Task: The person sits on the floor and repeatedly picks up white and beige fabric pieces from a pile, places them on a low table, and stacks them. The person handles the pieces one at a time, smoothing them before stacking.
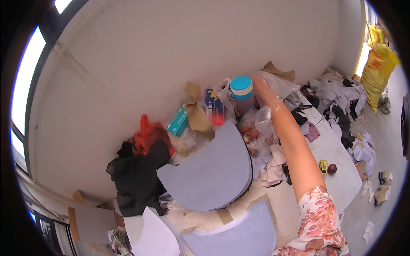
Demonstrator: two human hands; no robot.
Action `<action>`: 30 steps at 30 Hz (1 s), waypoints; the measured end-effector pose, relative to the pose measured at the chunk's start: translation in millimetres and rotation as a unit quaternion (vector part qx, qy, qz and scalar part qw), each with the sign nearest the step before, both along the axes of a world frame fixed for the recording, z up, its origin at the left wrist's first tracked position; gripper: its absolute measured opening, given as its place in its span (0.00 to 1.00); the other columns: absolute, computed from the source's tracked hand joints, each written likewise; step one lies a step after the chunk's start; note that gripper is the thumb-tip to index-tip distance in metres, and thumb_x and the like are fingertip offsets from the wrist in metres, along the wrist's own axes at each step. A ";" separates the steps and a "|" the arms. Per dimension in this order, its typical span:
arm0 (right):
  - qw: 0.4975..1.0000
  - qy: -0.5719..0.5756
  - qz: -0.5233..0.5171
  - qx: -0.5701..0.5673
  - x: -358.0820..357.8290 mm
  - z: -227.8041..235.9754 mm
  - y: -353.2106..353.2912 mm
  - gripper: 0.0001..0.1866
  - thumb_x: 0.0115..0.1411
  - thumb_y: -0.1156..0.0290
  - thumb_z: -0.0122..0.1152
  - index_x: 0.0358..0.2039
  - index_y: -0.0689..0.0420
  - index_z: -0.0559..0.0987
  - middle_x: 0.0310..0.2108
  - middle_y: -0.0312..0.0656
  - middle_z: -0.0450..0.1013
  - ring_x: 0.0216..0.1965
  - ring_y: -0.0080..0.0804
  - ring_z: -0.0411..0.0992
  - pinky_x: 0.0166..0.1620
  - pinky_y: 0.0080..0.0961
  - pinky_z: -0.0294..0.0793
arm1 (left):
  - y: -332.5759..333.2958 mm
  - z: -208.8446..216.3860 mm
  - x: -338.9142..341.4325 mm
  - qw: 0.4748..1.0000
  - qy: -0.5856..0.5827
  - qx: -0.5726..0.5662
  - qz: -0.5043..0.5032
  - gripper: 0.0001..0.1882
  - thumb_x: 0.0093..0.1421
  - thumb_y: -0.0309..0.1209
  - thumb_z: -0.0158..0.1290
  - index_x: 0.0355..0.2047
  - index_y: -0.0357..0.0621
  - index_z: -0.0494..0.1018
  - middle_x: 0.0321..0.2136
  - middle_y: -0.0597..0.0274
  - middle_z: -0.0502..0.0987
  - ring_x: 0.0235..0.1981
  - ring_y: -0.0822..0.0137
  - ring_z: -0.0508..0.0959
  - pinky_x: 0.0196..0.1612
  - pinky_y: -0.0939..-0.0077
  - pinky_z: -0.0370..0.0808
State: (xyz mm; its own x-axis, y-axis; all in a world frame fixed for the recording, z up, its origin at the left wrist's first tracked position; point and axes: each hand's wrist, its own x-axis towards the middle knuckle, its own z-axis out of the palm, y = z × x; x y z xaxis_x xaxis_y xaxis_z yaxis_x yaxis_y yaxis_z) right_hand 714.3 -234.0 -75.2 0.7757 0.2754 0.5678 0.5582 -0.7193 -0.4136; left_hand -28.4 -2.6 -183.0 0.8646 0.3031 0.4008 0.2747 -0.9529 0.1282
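My right hand (264, 90) reaches far across the table, in among a clear plastic bag (285, 87) by the wall. The film and a bottle hide its fingers, so I cannot see what they hold, if anything. Just left of the hand stands the bottle with a teal lid (241, 87). Under the wrist lies another clear bag with reddish round fruit (252, 135) inside. A stack of grey-blue cut fabric pieces (209, 168) sits nearer to me. My left hand is out of view.
Along the wall are a teal box (177, 121), a blue-and-red packet (215, 107), a red bag (149, 136) and black cloth (139, 179). A yellow toy car (323, 167) and a dark red ball-like thing (332, 169) lie on the table's right. Scraps (337, 91) heap beyond; a yellow sack (378, 72) stands there.
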 end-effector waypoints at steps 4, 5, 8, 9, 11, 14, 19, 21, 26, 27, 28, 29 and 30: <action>0.999 -0.002 0.049 0.003 -46.5 46.1 -7.6 0.10 0.46 0.67 0.60 0.28 0.59 0.81 0.28 0.52 0.76 0.33 0.50 0.75 0.37 0.40 0.73 | -32.2 55.9 39.2 0.999 -0.012 -0.012 0.030 0.12 0.61 0.27 0.47 0.42 0.33 0.73 0.49 0.40 0.72 0.52 0.34 0.68 0.55 0.39 0.62; 0.997 0.002 0.070 0.024 -68.3 62.3 -22.5 0.11 0.45 0.66 0.61 0.28 0.58 0.81 0.29 0.52 0.76 0.34 0.49 0.75 0.37 0.39 0.73 | -36.7 64.9 45.5 0.999 -0.005 -0.027 0.043 0.12 0.61 0.27 0.47 0.42 0.33 0.73 0.48 0.39 0.72 0.52 0.34 0.67 0.56 0.39 0.62; 0.995 -0.012 0.034 0.097 -77.3 53.1 -83.3 0.13 0.46 0.68 0.64 0.34 0.60 0.81 0.31 0.47 0.78 0.32 0.39 0.76 0.33 0.33 0.73 | -47.0 82.6 57.2 0.996 0.011 -0.062 0.060 0.12 0.62 0.27 0.47 0.42 0.32 0.73 0.48 0.39 0.73 0.53 0.33 0.66 0.58 0.41 0.60; 0.977 0.063 0.071 0.190 -90.4 53.1 -101.0 0.16 0.48 0.69 0.65 0.38 0.61 0.79 0.32 0.44 0.77 0.32 0.33 0.75 0.33 0.29 0.72 | -50.1 85.4 59.5 0.996 0.010 -0.068 0.063 0.13 0.62 0.27 0.47 0.42 0.32 0.73 0.47 0.39 0.73 0.54 0.33 0.66 0.58 0.42 0.59; 0.897 0.200 0.136 0.370 -130.1 56.3 -139.1 0.22 0.51 0.71 0.66 0.46 0.63 0.75 0.35 0.38 0.76 0.31 0.22 0.72 0.32 0.20 0.70 | -56.0 86.8 59.8 0.994 -0.001 -0.083 0.066 0.13 0.62 0.28 0.47 0.42 0.32 0.74 0.47 0.39 0.73 0.55 0.34 0.65 0.59 0.43 0.58; 0.765 0.303 0.251 0.510 -202.3 73.5 -172.3 0.22 0.55 0.72 0.64 0.50 0.63 0.72 0.39 0.39 0.74 0.31 0.18 0.71 0.27 0.14 0.70 | -58.5 75.9 61.4 0.993 -0.039 -0.094 0.067 0.11 0.62 0.28 0.49 0.39 0.32 0.76 0.46 0.40 0.74 0.55 0.37 0.66 0.60 0.46 0.59; 0.564 0.384 0.409 0.605 -294.4 91.7 -132.5 0.22 0.58 0.68 0.63 0.52 0.60 0.71 0.44 0.43 0.73 0.37 0.27 0.74 0.32 0.24 0.78 | -55.9 77.4 69.0 0.997 -0.056 -0.025 0.038 0.09 0.59 0.26 0.54 0.38 0.34 0.77 0.43 0.41 0.76 0.49 0.40 0.72 0.54 0.50 0.67; 0.521 0.424 0.454 0.586 -334.1 97.0 -104.7 0.23 0.58 0.67 0.63 0.53 0.58 0.70 0.47 0.53 0.70 0.39 0.34 0.74 0.33 0.28 0.79 | -54.3 59.5 45.1 0.990 -0.074 -0.104 0.067 0.13 0.58 0.26 0.49 0.43 0.34 0.71 0.50 0.44 0.71 0.58 0.41 0.64 0.60 0.45 0.55; 0.216 0.573 0.663 0.430 -487.2 162.9 -31.6 0.20 0.55 0.73 0.66 0.47 0.60 0.73 0.47 0.63 0.68 0.43 0.46 0.73 0.43 0.39 0.77 | -46.8 54.3 48.0 0.985 -0.123 -0.086 0.088 0.12 0.55 0.27 0.53 0.40 0.38 0.73 0.49 0.49 0.72 0.58 0.46 0.65 0.60 0.46 0.56; 0.150 0.605 0.687 0.372 -509.7 177.0 -23.8 0.18 0.55 0.73 0.66 0.46 0.59 0.74 0.47 0.64 0.68 0.43 0.47 0.73 0.46 0.42 0.76 | -44.8 55.2 49.6 0.984 -0.132 -0.082 0.089 0.12 0.54 0.27 0.54 0.39 0.39 0.73 0.49 0.49 0.72 0.58 0.47 0.65 0.60 0.46 0.56; 0.082 0.619 0.719 0.305 -529.2 188.0 -14.7 0.16 0.56 0.72 0.65 0.45 0.60 0.75 0.46 0.66 0.68 0.43 0.49 0.73 0.47 0.43 0.74 | -44.7 56.4 45.8 0.982 -0.140 -0.077 0.096 0.11 0.54 0.28 0.55 0.38 0.40 0.74 0.48 0.50 0.72 0.58 0.49 0.65 0.60 0.47 0.57; 0.022 0.623 0.744 0.241 -549.1 195.3 -6.3 0.14 0.57 0.71 0.64 0.43 0.60 0.76 0.46 0.67 0.67 0.43 0.51 0.73 0.48 0.45 0.73 | -45.2 57.4 44.9 0.980 -0.153 -0.074 0.099 0.11 0.53 0.28 0.55 0.38 0.40 0.74 0.48 0.51 0.72 0.58 0.50 0.65 0.60 0.47 0.57; -0.036 0.617 0.755 0.219 -573.1 195.1 1.1 0.17 0.55 0.72 0.66 0.44 0.63 0.76 0.46 0.65 0.69 0.45 0.49 0.73 0.49 0.42 0.72 | -46.3 56.3 45.4 0.978 -0.165 -0.073 0.101 0.11 0.52 0.28 0.56 0.37 0.41 0.75 0.48 0.52 0.73 0.58 0.51 0.66 0.60 0.47 0.57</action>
State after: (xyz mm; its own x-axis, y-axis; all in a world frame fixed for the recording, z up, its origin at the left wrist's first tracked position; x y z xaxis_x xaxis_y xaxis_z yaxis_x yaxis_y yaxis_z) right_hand 141.2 -232.9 119.8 -0.4470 0.6410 0.6239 -0.8555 -0.1024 -0.5077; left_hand 16.9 -48.9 -126.7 0.6120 0.5293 0.5877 0.3764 -0.8484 0.3722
